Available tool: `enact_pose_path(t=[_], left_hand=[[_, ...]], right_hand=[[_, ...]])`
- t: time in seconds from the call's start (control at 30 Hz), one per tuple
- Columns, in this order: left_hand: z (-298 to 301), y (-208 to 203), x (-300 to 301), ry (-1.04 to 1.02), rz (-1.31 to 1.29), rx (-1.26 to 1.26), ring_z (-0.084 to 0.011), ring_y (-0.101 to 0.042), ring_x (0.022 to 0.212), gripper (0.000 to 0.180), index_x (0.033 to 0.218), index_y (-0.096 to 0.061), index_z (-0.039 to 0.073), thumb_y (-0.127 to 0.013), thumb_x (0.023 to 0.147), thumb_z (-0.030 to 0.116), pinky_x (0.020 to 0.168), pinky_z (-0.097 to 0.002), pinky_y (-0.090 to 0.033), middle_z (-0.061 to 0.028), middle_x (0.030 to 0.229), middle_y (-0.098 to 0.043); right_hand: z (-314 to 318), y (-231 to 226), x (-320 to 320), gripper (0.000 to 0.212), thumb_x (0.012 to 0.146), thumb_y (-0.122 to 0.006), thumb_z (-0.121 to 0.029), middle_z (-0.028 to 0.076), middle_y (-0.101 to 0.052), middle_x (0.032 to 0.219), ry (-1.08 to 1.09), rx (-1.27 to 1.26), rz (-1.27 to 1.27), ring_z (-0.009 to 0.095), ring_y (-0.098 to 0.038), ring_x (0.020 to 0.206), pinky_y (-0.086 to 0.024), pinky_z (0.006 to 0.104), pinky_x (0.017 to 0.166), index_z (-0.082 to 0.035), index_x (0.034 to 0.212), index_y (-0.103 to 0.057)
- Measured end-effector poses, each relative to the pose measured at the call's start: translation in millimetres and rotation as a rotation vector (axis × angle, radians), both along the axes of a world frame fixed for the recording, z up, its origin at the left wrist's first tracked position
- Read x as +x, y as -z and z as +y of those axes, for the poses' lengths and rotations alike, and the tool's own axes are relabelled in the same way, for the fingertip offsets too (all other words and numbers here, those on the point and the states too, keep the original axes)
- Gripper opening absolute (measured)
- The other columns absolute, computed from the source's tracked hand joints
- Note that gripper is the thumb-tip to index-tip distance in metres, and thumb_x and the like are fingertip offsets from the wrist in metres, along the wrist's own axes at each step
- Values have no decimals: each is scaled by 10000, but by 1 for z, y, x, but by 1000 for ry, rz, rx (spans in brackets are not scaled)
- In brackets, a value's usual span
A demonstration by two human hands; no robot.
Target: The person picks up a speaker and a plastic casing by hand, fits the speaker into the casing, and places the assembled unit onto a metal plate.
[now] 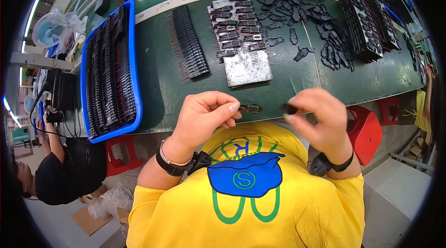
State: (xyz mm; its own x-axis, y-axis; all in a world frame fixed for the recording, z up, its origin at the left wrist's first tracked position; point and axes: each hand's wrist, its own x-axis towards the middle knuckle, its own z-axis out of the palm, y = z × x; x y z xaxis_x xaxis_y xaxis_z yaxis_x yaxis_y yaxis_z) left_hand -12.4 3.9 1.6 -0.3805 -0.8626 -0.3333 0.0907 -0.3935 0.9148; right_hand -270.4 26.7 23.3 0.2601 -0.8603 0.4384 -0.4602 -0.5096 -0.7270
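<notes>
Head view — left grip pinching dark, wired part, right grip pinching black piece

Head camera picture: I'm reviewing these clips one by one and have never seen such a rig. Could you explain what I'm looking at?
There is no machine here, just a person's two bare hands. The single picture looks down from a fisheye camera worn on the head, so straight edges bend.

The left hand holds a small dark rectangular part with red wires; the right hand holds a small black piece, too blurred to identify.

On the green tabletop, from left to right, are a blue plastic tray filled with rows of black parts, a slanting row of black wired parts, a silvery metal plate partly covered with parts, and scattered flat black pieces.
</notes>
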Motion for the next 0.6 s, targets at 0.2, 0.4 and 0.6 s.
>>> enact_pose_path(t=[0.2,0.4,0.6], left_hand=[[2,-1,-3,-3,-23,2,-80,-623,662,172,992,-673,-21,-630,912,125,606,-202,-514,-74,810,-691],[2,-3,-5,14,-35,-3,-106,-641,656,158,1003,-657,-41,-606,917,81,621,-229,-542,-108,822,-696],[3,-4,-7,36,-30,-4,-110,-648,669,164,1009,-656,-40,-604,920,87,630,-230,-545,-109,823,-698]], right_hand=[[-8,-1,32,290,639,-732,2,129,-636,888,-120,-251,188,265,-632,715,-524,326,620,3,911,-630],[-5,2,39,279,646,-713,-21,146,-646,900,-85,-296,285,279,-649,736,-537,361,639,11,908,-624],[-3,4,40,265,661,-694,-22,154,-647,876,-78,-302,309,281,-649,716,-540,356,632,26,910,-618]])
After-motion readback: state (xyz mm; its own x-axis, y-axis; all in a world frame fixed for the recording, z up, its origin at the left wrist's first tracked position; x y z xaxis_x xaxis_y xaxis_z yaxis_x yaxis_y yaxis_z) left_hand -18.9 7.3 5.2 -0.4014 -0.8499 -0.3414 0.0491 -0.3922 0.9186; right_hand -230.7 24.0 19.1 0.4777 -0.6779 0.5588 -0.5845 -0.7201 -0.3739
